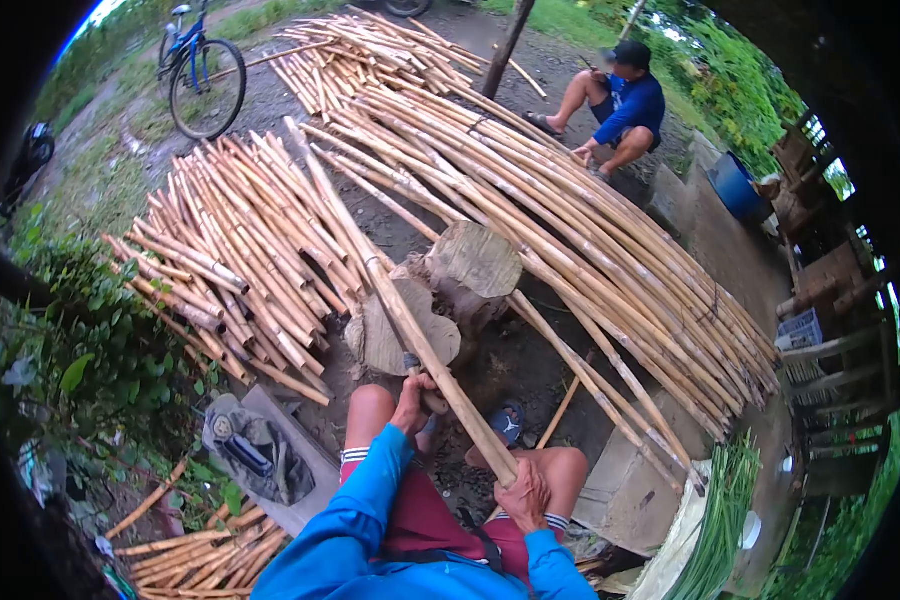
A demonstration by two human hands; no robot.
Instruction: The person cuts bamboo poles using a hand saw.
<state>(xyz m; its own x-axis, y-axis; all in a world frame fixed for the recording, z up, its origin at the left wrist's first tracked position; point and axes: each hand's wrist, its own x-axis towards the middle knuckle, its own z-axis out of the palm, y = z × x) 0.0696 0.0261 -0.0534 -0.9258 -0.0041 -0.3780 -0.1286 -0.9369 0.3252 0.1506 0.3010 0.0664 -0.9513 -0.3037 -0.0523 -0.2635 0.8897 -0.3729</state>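
A long bamboo pole (407, 318) lies slanting across a cut tree stump (378, 338), its near end by my right knee. My right hand (523, 494) is wrapped round that near end. Beside the pole, above my left knee, my left hand (413, 402) is closed round the handle of a tool; a dark metal part (411, 361) shows just above the fist, and the rest of the tool is hard to make out. A second stump top (475, 258) stands right of the pole.
Short bamboo pieces (240, 230) are heaped at left, long poles (570, 220) at right. A person in blue (632, 110) squats beyond the long poles. A bicycle (205, 80) stands at back left. A bag (255, 450) lies on a board by my left leg; green strips (720, 520) lie at lower right.
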